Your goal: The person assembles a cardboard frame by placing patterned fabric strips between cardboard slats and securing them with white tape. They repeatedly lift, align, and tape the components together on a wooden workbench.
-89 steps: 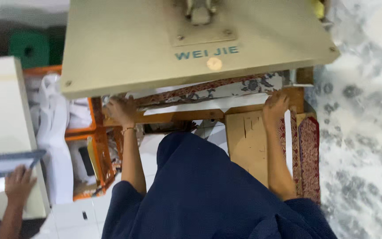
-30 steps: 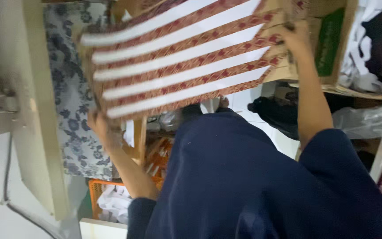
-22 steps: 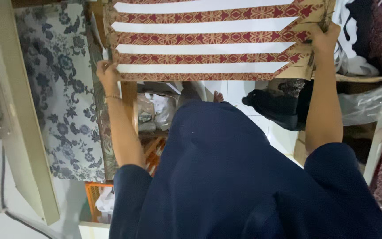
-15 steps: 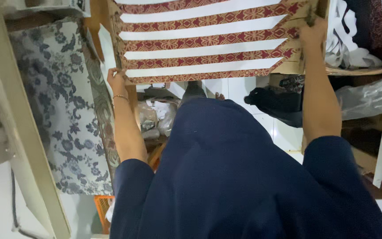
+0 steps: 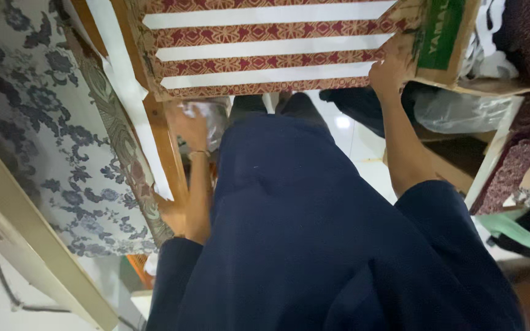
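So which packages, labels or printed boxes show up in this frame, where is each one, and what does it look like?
Cardboard box: top right, beside the right hand; brown, rectangular, with a green printed panel.
Clear plastic bag: right, on a shelf just under that box; crumpled, translucent.
Clear plastic wrap: centre left, by the left hand; blurred, contents unclear.
No signs or screens in view.

A grey floral-patterned cloth (image 5: 38, 147) hangs at the left, just beside a cream-coloured board (image 5: 38, 270). A wooden frame rail (image 5: 164, 144) runs diagonally beside a white strip (image 5: 127, 92). A green-panelled cardboard box (image 5: 449, 37) sits at upper right, above a clear plastic bag (image 5: 461, 107). Maroon patterned fabric (image 5: 510, 165) lies at the right edge. White floor tiles (image 5: 357, 141) show below.
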